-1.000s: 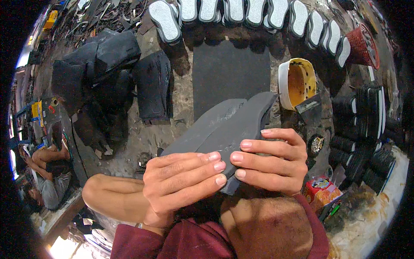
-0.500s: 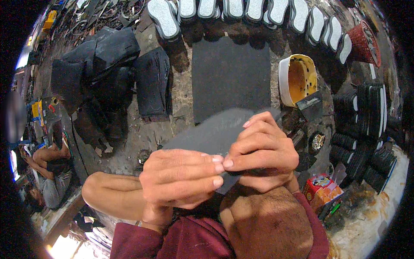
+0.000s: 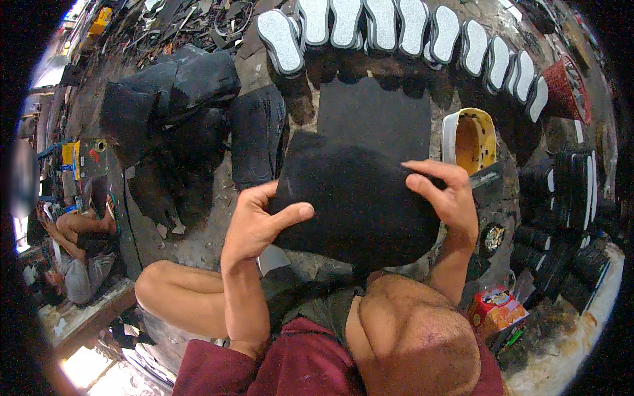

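A flexible black sheet, probably rubber, is stretched between my two hands above my lap. My left hand grips its left edge, the thumb lying on top and the fingers hidden beneath. At the right edge, my right hand pinches the sheet between thumb and index finger. Behind it, a flat dark rectangular mat lies on the ground, partly covered from sight by the sheet. A small grey piece shows below the sheet, near my left wrist.
Stacks of grey-topped shoe soles curve along the back. A yellow-lined white tub stands right, with a red basket beyond. Black sheets and a crumpled black heap lie left. Another person sits far left.
My hands have moved apart from being close together at the middle. The sheet is now spread wide between them, its dark face showing. The whole view has shifted slightly.
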The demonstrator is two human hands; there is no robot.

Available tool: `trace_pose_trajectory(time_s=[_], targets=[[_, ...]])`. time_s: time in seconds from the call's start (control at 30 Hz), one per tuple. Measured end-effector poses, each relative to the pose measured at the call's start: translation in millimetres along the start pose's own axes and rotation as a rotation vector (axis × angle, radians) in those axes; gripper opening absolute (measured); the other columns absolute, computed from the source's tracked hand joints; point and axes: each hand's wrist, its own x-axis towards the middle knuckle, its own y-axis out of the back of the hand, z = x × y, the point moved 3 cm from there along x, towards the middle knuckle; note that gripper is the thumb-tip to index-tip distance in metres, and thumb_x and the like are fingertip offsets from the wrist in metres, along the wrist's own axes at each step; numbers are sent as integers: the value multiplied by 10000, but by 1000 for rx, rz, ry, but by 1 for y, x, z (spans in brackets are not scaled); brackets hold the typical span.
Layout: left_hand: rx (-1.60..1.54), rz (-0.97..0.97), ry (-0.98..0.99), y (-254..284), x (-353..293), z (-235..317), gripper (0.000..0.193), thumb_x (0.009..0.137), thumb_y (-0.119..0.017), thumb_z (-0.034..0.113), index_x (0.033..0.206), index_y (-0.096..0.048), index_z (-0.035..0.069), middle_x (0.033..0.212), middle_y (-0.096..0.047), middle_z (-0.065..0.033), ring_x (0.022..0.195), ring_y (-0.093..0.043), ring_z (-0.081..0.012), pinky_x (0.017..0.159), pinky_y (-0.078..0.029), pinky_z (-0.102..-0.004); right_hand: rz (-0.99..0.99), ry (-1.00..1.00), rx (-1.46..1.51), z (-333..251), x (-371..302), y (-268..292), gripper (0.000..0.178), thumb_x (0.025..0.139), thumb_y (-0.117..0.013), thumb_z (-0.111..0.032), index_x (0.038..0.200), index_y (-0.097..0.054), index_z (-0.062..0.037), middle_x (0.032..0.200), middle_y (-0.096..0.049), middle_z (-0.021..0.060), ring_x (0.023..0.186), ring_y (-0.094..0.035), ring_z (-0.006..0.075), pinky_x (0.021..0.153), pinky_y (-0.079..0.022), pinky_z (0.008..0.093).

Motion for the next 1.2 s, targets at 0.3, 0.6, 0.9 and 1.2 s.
trace_pose_trajectory(time_s=[0.3,0.6,0.9,1.2], targets=[[-479,565,-152,79,18,-20,336,976,-757,268,1194,-723,14,1149,-748,-72,1018,-693,-178,957,-537,-355,707,156,22,32,27,-1,394,961,-741,-74,1348,-679,-32,1268,-724,105,1145,-678,205,1046,-513,354],[-419,902,188,187,120,-181,580,883,-811,384,1328,-651,48,1185,-676,-102,1117,-644,-278,1042,-485,-420,526,-15,163,72,14,-61,359,974,-741,-108,1320,-701,-22,1178,-754,108,1099,-692,177,993,-538,331],[666,809,237,198,137,-271,638,767,-873,314,1303,-695,19,1186,-746,-217,1137,-709,-342,1008,-538,-428,231,191,-147,49,49,-141,248,921,-750,-140,1164,-764,-91,1035,-776,92,946,-743,256,877,-563,372],[373,731,107,224,129,-196,382,711,-827,25,1093,-817,26,1049,-807,-112,929,-763,-199,849,-583,-317,-352,761,-474,60,142,-298,382,944,-728,-255,1298,-696,-115,1277,-705,116,1195,-650,332,968,-546,451]])
